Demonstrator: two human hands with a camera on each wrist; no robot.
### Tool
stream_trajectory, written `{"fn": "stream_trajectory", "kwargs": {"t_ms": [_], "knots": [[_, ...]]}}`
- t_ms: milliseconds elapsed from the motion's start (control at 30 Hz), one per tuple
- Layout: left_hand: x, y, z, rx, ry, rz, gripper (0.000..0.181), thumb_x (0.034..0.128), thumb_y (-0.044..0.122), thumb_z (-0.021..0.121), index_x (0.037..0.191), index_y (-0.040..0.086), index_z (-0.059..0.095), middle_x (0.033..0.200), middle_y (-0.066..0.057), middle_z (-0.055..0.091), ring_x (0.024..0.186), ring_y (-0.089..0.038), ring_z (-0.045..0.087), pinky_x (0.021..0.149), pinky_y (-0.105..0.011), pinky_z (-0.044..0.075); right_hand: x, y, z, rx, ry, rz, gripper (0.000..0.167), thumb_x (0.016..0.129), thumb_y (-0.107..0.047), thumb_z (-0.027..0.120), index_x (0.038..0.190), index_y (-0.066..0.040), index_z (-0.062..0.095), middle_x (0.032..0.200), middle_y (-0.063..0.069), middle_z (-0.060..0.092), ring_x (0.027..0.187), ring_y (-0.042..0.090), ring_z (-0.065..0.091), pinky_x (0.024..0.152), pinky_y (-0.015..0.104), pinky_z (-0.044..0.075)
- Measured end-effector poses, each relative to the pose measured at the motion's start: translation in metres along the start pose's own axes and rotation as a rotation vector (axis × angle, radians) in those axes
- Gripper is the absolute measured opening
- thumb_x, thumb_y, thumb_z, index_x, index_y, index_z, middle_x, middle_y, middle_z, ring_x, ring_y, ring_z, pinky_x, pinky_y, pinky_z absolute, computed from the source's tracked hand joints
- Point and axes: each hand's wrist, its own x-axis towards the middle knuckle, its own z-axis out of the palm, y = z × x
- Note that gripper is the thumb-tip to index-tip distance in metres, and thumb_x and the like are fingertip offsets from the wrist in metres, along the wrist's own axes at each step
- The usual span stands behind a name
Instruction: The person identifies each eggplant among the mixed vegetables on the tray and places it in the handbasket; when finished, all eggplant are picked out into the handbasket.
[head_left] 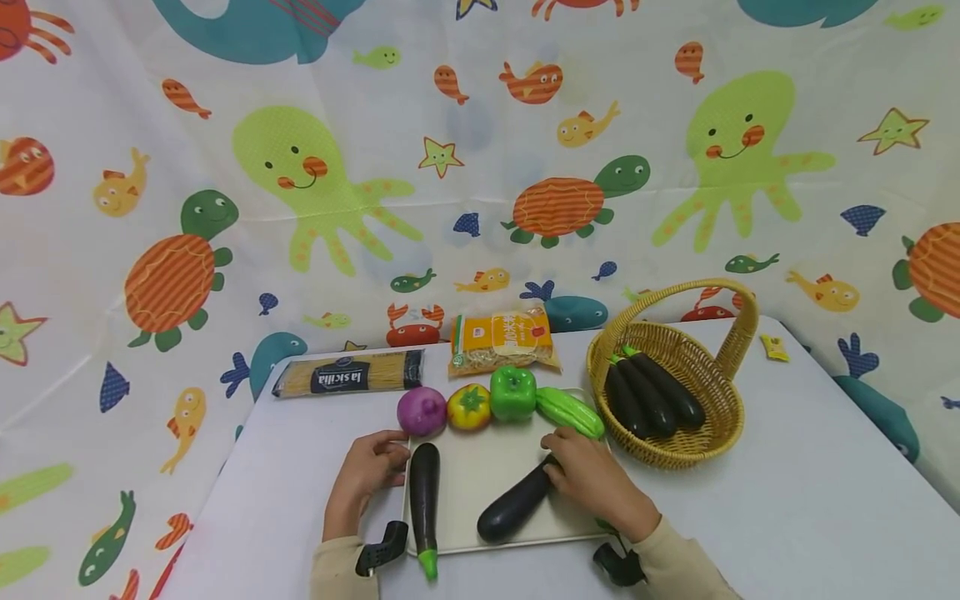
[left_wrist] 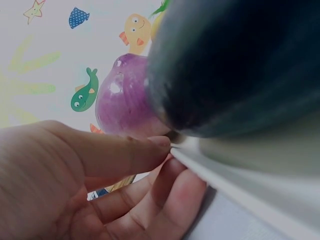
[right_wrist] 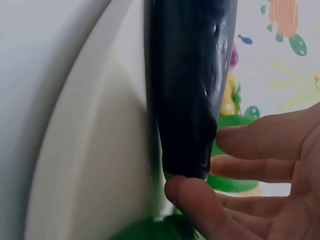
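My left hand (head_left: 369,468) pinches the left rim of a cream tray (head_left: 461,479), thumb above and fingers below in the left wrist view. Just inside that rim, one eggplant (head_left: 424,492) lies lengthwise, its green stem end poking past the front edge. Another eggplant (head_left: 513,507) lies slantwise on the tray's right half. The fingertips of my right hand (head_left: 596,479) pinch its upper end, as the right wrist view shows. Along the tray's back sit a purple onion (head_left: 422,412), a yellow-red pepper (head_left: 469,407), a green bell pepper (head_left: 513,393) and a ridged green gourd (head_left: 568,412).
A wicker basket (head_left: 731,421) with a tall handle stands right of the tray, holding several eggplants (head_left: 667,387). Behind lie a spaghetti pack (head_left: 348,374) and an orange-labelled food bag (head_left: 504,340). A small yellow packet (head_left: 774,347) is at the far right.
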Motion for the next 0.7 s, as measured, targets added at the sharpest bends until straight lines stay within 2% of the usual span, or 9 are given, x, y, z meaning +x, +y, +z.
{"fn": "stream_trajectory", "kwargs": {"t_ms": [167, 267, 400, 533, 700], "knots": [[0.000, 0.000, 0.000, -0.001, 0.000, 0.000, 0.030, 0.0947, -0.008, 0.060, 0.125, -0.009, 0.064, 0.089, -0.009, 0.068, 0.079, -0.018, 0.061, 0.062, -0.032, 0.062, 0.002, -0.005, 0.008, 0.067, -0.014, 0.008, 0.019, 0.088, -0.008, 0.079, 0.102, 0.001, 0.071, 0.107, 0.014, 0.067, 0.093, 0.027, 0.067, 0.076, 0.044, 0.059], [0.000, 0.000, 0.000, -0.001, 0.001, -0.002, 0.030, 0.0946, -0.009, 0.059, 0.125, -0.009, 0.064, 0.089, -0.009, 0.068, 0.079, -0.018, 0.061, 0.062, -0.032, 0.062, 0.002, -0.009, 0.013, 0.076, 0.006, 0.024, 0.017, 0.088, -0.010, 0.079, 0.100, 0.000, 0.072, 0.105, 0.014, 0.066, 0.091, 0.028, 0.067, 0.074, 0.046, 0.058], [-0.001, 0.000, 0.000, -0.008, 0.001, 0.000, 0.030, 0.0945, -0.009, 0.059, 0.124, -0.009, 0.064, 0.089, -0.009, 0.068, 0.079, -0.018, 0.061, 0.062, -0.032, 0.062, 0.000, -0.012, 0.015, 0.076, 0.035, 0.079, 0.029, 0.089, -0.016, 0.079, 0.111, 0.000, 0.069, 0.107, 0.017, 0.062, 0.083, 0.026, 0.063, 0.067, 0.045, 0.056], [-0.001, 0.000, 0.000, -0.012, 0.002, 0.002, 0.029, 0.0945, -0.009, 0.059, 0.123, -0.009, 0.064, 0.088, -0.008, 0.068, 0.079, -0.018, 0.060, 0.062, -0.032, 0.062, -0.002, -0.014, 0.015, 0.074, 0.019, 0.149, 0.046, 0.091, -0.024, 0.078, 0.126, 0.001, 0.062, 0.107, 0.021, 0.058, 0.073, 0.023, 0.057, 0.060, 0.042, 0.052], [0.000, -0.001, 0.000, -0.016, -0.004, -0.001, 0.030, 0.0948, -0.009, 0.059, 0.124, -0.010, 0.064, 0.089, -0.009, 0.068, 0.079, -0.018, 0.061, 0.062, -0.032, 0.062, -0.003, -0.016, 0.019, 0.077, -0.043, 0.178, 0.045, 0.095, -0.031, 0.072, 0.129, -0.003, 0.064, 0.096, 0.017, 0.061, 0.070, 0.023, 0.056, 0.057, 0.043, 0.049]]}}
